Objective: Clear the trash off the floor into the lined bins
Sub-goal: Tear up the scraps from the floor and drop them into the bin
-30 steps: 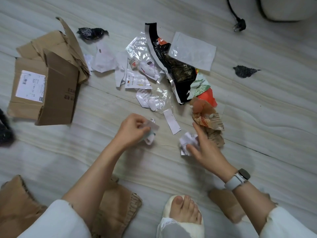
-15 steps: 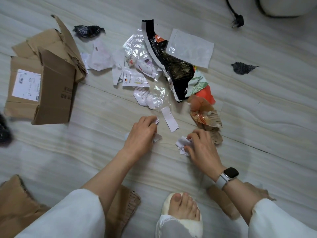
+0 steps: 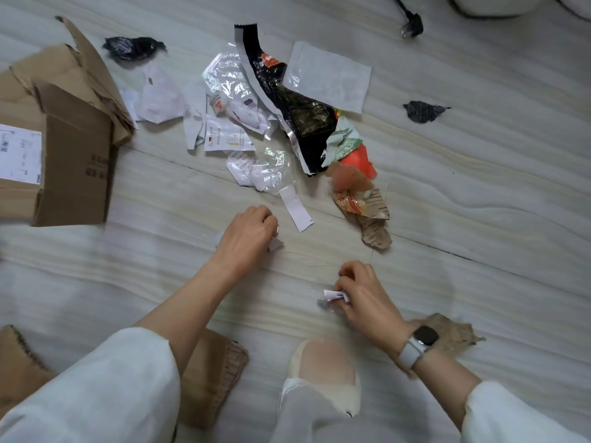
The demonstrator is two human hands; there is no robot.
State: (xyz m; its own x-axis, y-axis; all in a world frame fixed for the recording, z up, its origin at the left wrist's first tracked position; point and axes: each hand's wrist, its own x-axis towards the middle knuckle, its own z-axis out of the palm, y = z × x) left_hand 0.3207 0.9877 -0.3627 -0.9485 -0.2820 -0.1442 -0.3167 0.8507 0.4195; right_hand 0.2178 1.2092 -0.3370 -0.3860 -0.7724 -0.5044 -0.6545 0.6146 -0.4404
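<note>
While flattened cardboard (image 3: 54, 148) lies untouched at far left, the left hand (image 3: 248, 235) stays closed on a small paper scrap (image 3: 275, 243) low over the floor. Right of it, the right hand (image 3: 364, 298), pinching crumpled paper (image 3: 332, 295), has drawn back from the wrapper pile (image 3: 300, 123); no bin shows, so most trash remains.

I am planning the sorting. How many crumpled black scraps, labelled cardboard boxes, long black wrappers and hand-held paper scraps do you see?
Crumpled black scraps: 2
Labelled cardboard box: 1
Long black wrapper: 1
Hand-held paper scraps: 2
Total: 6
</note>
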